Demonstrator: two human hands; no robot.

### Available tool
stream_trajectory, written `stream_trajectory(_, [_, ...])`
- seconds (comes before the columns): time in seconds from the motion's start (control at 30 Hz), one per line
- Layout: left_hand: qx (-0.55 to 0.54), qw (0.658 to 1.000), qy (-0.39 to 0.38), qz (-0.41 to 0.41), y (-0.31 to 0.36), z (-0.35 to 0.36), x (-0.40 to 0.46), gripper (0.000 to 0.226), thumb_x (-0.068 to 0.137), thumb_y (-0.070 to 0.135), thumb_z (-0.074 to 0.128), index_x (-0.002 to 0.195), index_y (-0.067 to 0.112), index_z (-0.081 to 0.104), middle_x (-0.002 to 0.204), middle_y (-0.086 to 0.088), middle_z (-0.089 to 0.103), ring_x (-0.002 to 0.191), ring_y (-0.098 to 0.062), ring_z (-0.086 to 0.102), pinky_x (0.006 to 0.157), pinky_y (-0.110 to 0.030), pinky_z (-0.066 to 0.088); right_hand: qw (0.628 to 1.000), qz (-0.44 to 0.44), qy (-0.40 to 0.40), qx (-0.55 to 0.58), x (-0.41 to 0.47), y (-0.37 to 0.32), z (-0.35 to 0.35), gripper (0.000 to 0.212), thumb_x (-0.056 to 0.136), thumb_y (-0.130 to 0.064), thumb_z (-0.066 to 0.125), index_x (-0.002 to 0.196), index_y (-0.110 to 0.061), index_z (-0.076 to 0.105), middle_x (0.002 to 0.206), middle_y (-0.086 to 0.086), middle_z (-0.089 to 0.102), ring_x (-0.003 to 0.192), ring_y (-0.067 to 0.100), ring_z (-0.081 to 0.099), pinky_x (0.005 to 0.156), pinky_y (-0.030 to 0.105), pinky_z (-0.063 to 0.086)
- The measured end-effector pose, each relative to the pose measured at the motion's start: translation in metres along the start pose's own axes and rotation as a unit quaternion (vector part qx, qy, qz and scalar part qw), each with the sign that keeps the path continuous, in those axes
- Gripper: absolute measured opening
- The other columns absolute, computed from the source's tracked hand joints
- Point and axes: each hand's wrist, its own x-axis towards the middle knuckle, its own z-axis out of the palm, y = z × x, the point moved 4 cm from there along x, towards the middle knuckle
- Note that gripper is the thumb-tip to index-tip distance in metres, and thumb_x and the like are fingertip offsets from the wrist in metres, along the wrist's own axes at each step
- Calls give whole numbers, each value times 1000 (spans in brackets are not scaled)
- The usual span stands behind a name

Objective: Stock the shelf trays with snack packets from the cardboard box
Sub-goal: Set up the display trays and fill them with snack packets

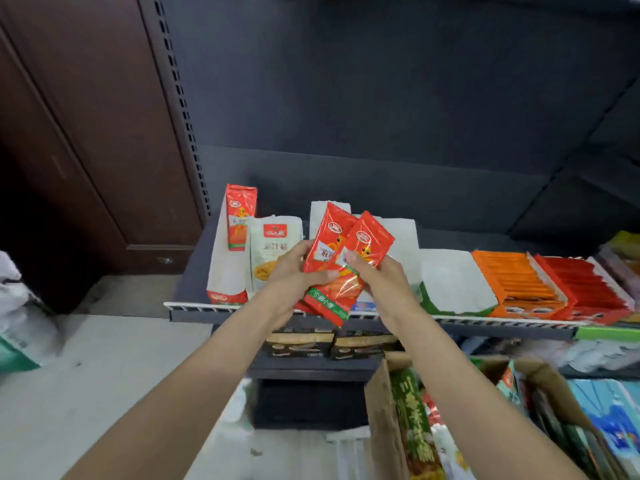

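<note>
Hands met at the centre of the frame, both raised in front of the shelf. The left hand had its fingers and thumb curled round the lower part of one red snack packet, while the right hand pinched a second red packet that overlapped the first; the two packets fanned apart at their tops and tilted to the right. Behind them, along the shelf, stood a row of trays. At the left of the row a white tray held a single upright red packet against its back. Just beside it, a white packet with a red label stood in the next tray. To the right of the hands sat another white tray, then an orange tray and a red tray, each packed with matching packets. In the lower right of the frame the cardboard box stood open under the right forearm, with green and red packets showing inside it. A brown door filled the upper left.
</note>
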Motion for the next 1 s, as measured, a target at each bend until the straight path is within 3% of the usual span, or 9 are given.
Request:
stream_trajectory(0.13, [-20,999,25,-12,24,-65,31,15,92,23,58,107,21,61,100,-1,71,86,-15,69,76,-29,55,996,4,-3,85,44,-11,56,17,87,-17,65,104,-16,62,99,1,70,92,18,68,79,31,54])
stream_trajectory(0.3, [-28,999,30,-16,42,-128,67,18,96,28,50,106,21,64,99,-1,72,89,-17,69,86,-33,52,994,2,-13,106,88,-24,115,19,87,-16,65,106,-12,62,105,7,70,96,22,68,86,37,54])
stream_trajectory(0.4, [22,999,29,16,53,-152,84,15,95,26,54,100,21,67,100,-5,72,88,-19,70,82,-32,54,994,4,-13,111,109,-32,145,18,87,-15,66,103,-12,62,99,6,71,89,21,69,78,35,55])
stream_trajectory(0.47, [51,996,72,34,59,-170,99,14,93,24,58,101,15,65,99,-6,71,83,-17,69,76,-29,55,993,14,-11,118,125,-38,163,17,85,-15,68,101,-13,62,95,3,71,85,18,70,75,34,56])
stream_trajectory(0.53, [92,985,142,43,62,-192,117,9,93,23,58,97,15,62,97,-4,68,79,-11,65,71,-24,54,992,23,1,124,142,-44,177,25,83,-15,71,106,-11,60,101,5,69,92,20,68,85,38,54])
stream_trajectory(0.63, [193,958,210,22,54,-227,147,10,94,17,54,101,17,61,111,-8,66,101,-21,62,92,-33,48,991,28,21,126,170,-54,192,33,82,-16,72,111,-11,58,109,5,66,101,19,64,93,38,50])
stream_trajectory(0.73, [288,943,159,-53,35,-243,169,39,91,13,58,129,6,52,127,-10,59,116,-26,55,98,-32,43,994,34,7,103,193,-59,205,38,83,-19,71,117,-14,55,112,2,64,101,17,63,86,34,51])
stream_trajectory(0.8, [327,935,105,-87,26,-243,174,53,89,21,64,137,9,45,130,-11,57,119,-27,54,100,-37,44,997,37,4,70,206,-55,209,39,82,-19,72,117,-15,54,111,1,65,101,18,63,85,35,51])
stream_trajectory(1.0, [309,942,47,-126,18,-239,172,59,91,25,61,144,17,36,121,-9,62,86,-20,66,68,-24,51,996,55,-35,-62,226,-40,222,37,79,-14,74,111,-15,56,112,2,65,100,18,64,90,37,51])
